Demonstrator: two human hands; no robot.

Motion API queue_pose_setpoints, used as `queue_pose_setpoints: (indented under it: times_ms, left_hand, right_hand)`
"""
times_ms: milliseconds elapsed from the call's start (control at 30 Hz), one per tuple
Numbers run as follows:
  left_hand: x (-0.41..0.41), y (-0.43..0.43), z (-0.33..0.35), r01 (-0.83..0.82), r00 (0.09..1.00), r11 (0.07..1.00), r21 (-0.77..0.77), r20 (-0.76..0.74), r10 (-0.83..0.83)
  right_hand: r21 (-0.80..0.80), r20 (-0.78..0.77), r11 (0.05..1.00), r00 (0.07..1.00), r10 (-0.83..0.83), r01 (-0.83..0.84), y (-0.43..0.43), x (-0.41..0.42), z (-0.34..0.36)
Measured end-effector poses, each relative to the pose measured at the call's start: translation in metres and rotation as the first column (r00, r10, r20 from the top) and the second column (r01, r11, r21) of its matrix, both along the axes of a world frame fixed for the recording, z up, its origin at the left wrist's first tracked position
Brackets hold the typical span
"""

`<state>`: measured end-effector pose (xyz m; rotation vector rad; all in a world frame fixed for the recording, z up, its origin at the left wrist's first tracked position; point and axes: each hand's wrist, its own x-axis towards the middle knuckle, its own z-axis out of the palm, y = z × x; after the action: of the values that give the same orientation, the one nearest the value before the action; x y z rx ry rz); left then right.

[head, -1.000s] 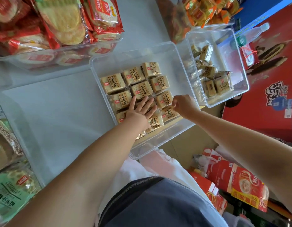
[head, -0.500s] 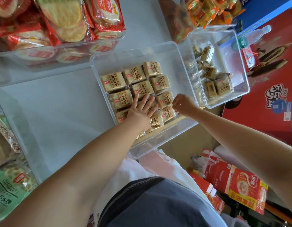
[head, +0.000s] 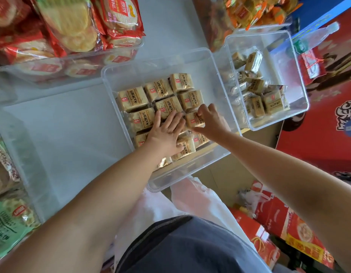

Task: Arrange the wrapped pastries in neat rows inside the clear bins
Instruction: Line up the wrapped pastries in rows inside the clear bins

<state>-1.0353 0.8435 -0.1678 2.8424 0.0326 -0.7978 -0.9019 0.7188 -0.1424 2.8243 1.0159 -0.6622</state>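
Observation:
A large clear bin [head: 157,62] in the middle holds several tan wrapped pastries [head: 132,98] laid flat in rows. My left hand [head: 166,133] lies flat, fingers spread, on the pastries in the near middle of the bin. My right hand [head: 211,120] has its fingers curled around one pastry [head: 193,120] in the right-hand row, touching it from the right side. A smaller clear bin [head: 288,56] to the right holds several more of the same pastries [head: 273,101] in a loose heap.
A bin of red-wrapped rice crackers [head: 72,26] stands at the back left, and orange snack packs [head: 255,10] at the back right. Green packs [head: 11,219] sit in a bin at the left. Red cartons [head: 279,219] and a red box [head: 332,107] lie to the right, below.
My right hand has moved left from the bin's right wall onto a pastry in the right-hand row. My left hand stays flat on the pastries.

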Motion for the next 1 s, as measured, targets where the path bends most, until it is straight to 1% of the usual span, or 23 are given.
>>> queue_pose_setpoints:
  times_ms: [67,100,167,267,300,367,433,467,533,600,633,700,800,867,1000]
  left_hand:
    - [0.006,0.002,0.009,-0.043,0.992,0.999,-0.030,0.118,0.046]
    - [0.010,0.003,0.014,-0.077,0.974,0.996,-0.037,0.210,0.083]
    - [0.024,0.003,0.027,-0.137,0.910,0.990,-0.035,0.391,0.140]
    - [0.053,-0.002,0.045,-0.202,0.796,0.975,-0.087,0.566,0.215]
    - [0.066,-0.006,0.050,-0.208,0.759,0.974,-0.093,0.612,0.221]
    - [0.092,-0.016,0.059,-0.208,0.718,0.971,-0.118,0.656,0.233]
    - [0.118,-0.028,0.065,-0.188,0.709,0.970,-0.157,0.662,0.244]
    - [0.129,-0.036,0.067,-0.180,0.716,0.970,-0.166,0.653,0.245]
    - [0.151,-0.051,0.066,-0.169,0.775,0.971,-0.168,0.586,0.237]
    - [0.169,-0.063,0.060,-0.183,0.842,0.972,-0.150,0.486,0.234]
    - [0.175,-0.068,0.058,-0.209,0.860,0.968,-0.135,0.445,0.248]
    - [0.183,-0.077,0.053,-0.266,0.873,0.959,-0.097,0.398,0.282]
    - [0.185,-0.085,0.047,-0.321,0.868,0.947,0.002,0.401,0.293]
    - [0.185,-0.087,0.046,-0.337,0.866,0.941,0.038,0.405,0.294]
    - [0.184,-0.088,0.049,-0.343,0.876,0.938,0.056,0.379,0.298]
  right_hand:
    - [-0.076,-0.022,0.996,0.999,0.039,-0.041,0.008,0.006,0.011]
    - [-0.054,-0.044,0.996,0.997,0.061,-0.064,0.011,0.011,0.019]
    - [0.115,-0.131,0.990,0.987,0.093,-0.078,0.017,0.025,0.041]
    - [0.402,-0.285,0.915,0.949,0.133,-0.007,0.017,0.054,0.081]
    - [0.473,-0.289,0.881,0.947,0.142,0.012,0.013,0.067,0.091]
    - [0.558,-0.213,0.829,0.971,0.107,0.031,-0.001,0.098,0.102]
    - [0.572,-0.148,0.816,0.989,0.005,0.081,-0.019,0.134,0.097]
    - [0.552,-0.135,0.826,0.990,-0.047,0.115,-0.026,0.151,0.091]
    - [0.457,-0.110,0.877,0.988,-0.109,0.148,-0.041,0.181,0.077]
    - [0.329,-0.074,0.940,0.995,-0.073,0.094,-0.055,0.202,0.061]
    - [0.274,-0.065,0.960,0.997,-0.041,0.058,-0.059,0.210,0.054]
    - [0.200,-0.087,0.980,0.996,0.006,0.012,-0.060,0.221,0.042]
    - [0.061,-0.153,0.995,0.985,0.084,-0.076,-0.050,0.232,0.021]
    - [0.040,-0.186,0.996,0.979,0.081,-0.075,-0.044,0.235,0.011]
    - [0.080,-0.203,0.997,0.979,0.024,-0.008,-0.040,0.242,0.006]
